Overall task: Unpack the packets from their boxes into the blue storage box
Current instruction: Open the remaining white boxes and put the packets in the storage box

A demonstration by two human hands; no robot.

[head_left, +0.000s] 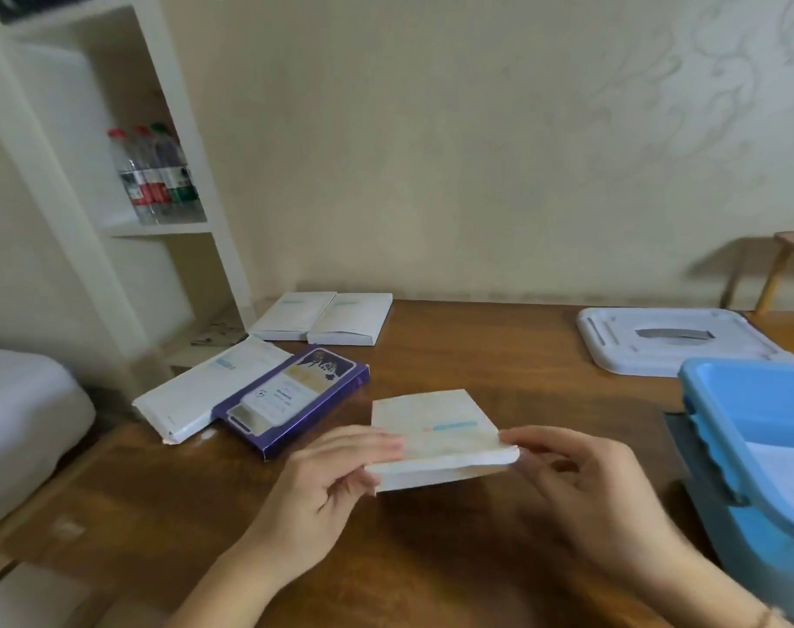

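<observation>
While held, white box (pixel 435 435) level

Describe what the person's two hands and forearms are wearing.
Both the left hand and the right hand are bare: no gloves, rings or watch show. Both forearms are uncovered, with no sleeves in view. A thin band may circle the right wrist at the frame's edge, too blurred to confirm.

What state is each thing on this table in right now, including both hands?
Left hand: pinches the white box's left edge.
Right hand: pinches its right corner.
White box: held above the table, looks closed.
Blue storage box: open, something pale inside.
White lid: off, flat on the table.
Purple box: lying flat.
Two white boxes: side by side, far edge.
</observation>
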